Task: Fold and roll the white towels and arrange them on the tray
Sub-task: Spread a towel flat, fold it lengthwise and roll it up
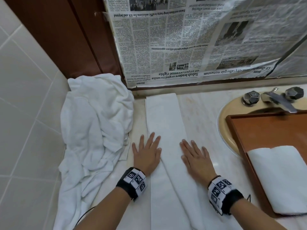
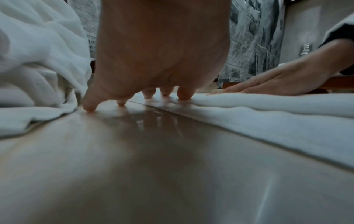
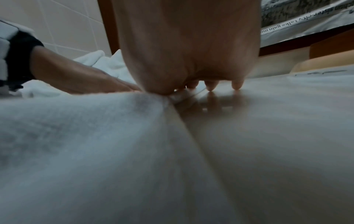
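Both hands flat, fingers straight, gripping nothing. Left hand (image 1: 147, 155) presses the left edge of the folded towel (image 1: 163, 117), some fingers off on the counter (image 1: 199, 110); right hand (image 1: 196, 157) presses the right edge, outer fingertips on bare counter. The towel is a long narrow strip just left of the sink (image 1: 222, 120), running from the back wall toward the person.

Risks, judged: the near end shows a diagonal overlap, layers not square, so a roll started from there would likely come out coned or loose. The counter looks glossy, so the strip may slide under a push. The loose towel pile (image 1: 94, 123), further left of the sink and just beside the left hand, could get caught in.

Containers: wooden tray (image 1: 265, 130) sits over the sink's near side and holds one finished towel roll (image 1: 279, 176) at its near end, rest of it bare. The sink bowl is mostly covered by the tray; contents cannot be told.
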A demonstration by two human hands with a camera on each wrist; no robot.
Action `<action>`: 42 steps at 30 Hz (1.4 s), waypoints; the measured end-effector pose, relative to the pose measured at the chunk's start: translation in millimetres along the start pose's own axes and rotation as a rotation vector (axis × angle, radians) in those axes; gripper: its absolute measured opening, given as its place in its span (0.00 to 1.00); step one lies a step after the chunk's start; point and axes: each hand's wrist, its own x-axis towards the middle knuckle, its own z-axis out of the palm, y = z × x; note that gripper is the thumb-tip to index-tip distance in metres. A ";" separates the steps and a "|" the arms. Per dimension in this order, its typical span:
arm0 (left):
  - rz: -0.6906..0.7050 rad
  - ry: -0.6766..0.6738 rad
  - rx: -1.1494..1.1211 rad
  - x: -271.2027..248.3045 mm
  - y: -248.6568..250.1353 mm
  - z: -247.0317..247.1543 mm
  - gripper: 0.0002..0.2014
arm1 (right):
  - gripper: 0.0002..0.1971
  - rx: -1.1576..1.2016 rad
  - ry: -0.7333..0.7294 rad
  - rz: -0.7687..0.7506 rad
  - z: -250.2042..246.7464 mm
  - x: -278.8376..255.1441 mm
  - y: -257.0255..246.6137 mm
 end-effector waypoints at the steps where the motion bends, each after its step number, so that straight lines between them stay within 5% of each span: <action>1: -0.006 -0.003 0.020 0.8 0.1 2.2 0.27 | 0.34 -0.003 0.007 0.004 0.8 0.0 2.2; 14: -0.051 0.050 -0.003 23.5 37.7 1.5 0.26 | 0.28 0.101 0.016 -0.071 -31.0 24.5 52.0; 18: 0.005 0.147 0.006 13.9 45.3 0.8 0.20 | 0.31 0.272 0.125 -0.045 -26.3 -10.8 33.9; 28: 0.114 0.086 0.087 10.6 38.8 -1.3 0.14 | 0.04 0.310 0.071 0.077 -15.4 -48.7 -1.5; 37: 0.164 0.207 -0.286 -4.1 11.2 -9.1 0.07 | 0.05 0.757 0.097 0.072 -37.3 -72.7 -38.1; 42: 0.095 0.168 -0.372 -16.4 -3.3 -12.5 0.08 | 0.06 0.729 0.053 0.011 -27.1 -73.5 -93.6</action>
